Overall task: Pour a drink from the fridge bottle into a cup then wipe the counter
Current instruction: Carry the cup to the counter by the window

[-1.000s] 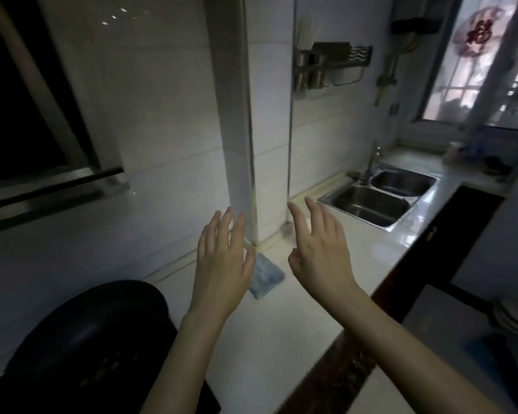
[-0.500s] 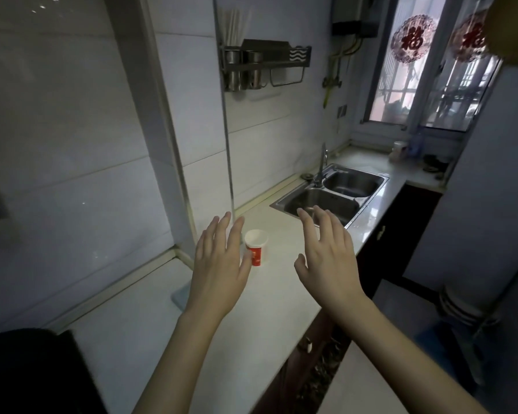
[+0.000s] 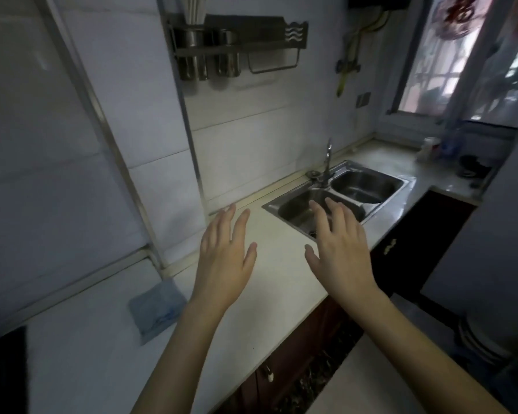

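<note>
Grip, left: we are holding the left hand (image 3: 225,264) palm-down over the worktop (image 3: 278,264), fingers straight and lightly spread, grasping nothing. Grip, right: we are holding the right hand (image 3: 341,255) the same way, fingers spread and empty, its fingertips overlapping the near basin of the sink (image 3: 408,180) in this view; whether either palm is touching the surface we cannot tell. Both forearms are reaching in bare from the lower edge. Item, cloth (image 3: 157,309): blue, folded, lying flat on the worktop to the left of the left wrist, close to the wall corner and apart from both hands. Item, sink: steel, two basins, set into the worktop ahead of the right hand, with a tap (image 3: 328,159) standing upright at its back edge. Item, wall rack (image 3: 240,46): metal, mounted on the tiled wall above, carrying two cylindrical holders (image 3: 207,55) and a rail. Item, window (image 3: 449,55): at the far right, with small blurred objects (image 3: 431,147) sitting on the worktop corner beneath it. Item, cabinet doors (image 3: 401,264): dark, running under the worktop edge. Item, black surface (image 3: 3,375): showing at the lower left corner, too dim for us to be identifying.
</note>
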`<state>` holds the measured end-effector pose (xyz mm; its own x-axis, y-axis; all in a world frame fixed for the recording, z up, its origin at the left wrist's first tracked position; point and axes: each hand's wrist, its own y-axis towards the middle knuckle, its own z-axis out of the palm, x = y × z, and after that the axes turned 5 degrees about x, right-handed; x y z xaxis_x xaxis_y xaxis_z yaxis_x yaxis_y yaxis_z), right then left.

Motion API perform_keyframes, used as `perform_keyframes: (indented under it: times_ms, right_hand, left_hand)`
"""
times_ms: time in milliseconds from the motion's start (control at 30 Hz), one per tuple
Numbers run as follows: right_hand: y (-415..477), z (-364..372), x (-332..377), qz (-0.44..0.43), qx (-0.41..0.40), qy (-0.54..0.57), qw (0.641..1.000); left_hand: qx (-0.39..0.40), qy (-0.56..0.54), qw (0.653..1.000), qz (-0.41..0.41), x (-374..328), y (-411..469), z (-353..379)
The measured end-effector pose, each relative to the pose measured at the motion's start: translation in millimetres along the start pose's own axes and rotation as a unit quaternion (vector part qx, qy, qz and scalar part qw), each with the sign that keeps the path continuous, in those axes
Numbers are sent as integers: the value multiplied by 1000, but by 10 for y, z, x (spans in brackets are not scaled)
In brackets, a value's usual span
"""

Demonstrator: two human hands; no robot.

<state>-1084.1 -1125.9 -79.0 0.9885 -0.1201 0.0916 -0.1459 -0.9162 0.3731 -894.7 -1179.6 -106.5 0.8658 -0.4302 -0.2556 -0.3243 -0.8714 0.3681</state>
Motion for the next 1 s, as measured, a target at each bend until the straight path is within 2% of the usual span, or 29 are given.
perform_keyframes:
  times_ms: [200,400,600,833,1000]
  right_hand:
    - [338,420,53,-30,53,31,998]
    - [805,893,316,-68,77,49,994]
    - [1203,1315,458,-81,74,27,994]
    - [1338,1966,553,-106,137,-9,985]
    - [1349,2432,605,-147,158,23,976]
  left_hand:
    - [-2,53,997,-49,255,199,267]
    - [-2,56,993,-103,856,469,634]
    - [25,69,991,-114,1201,733,955]
    - [39,62,991,-115,1433,728,1325]
    - [63,29,986,-153,1542,726,1660]
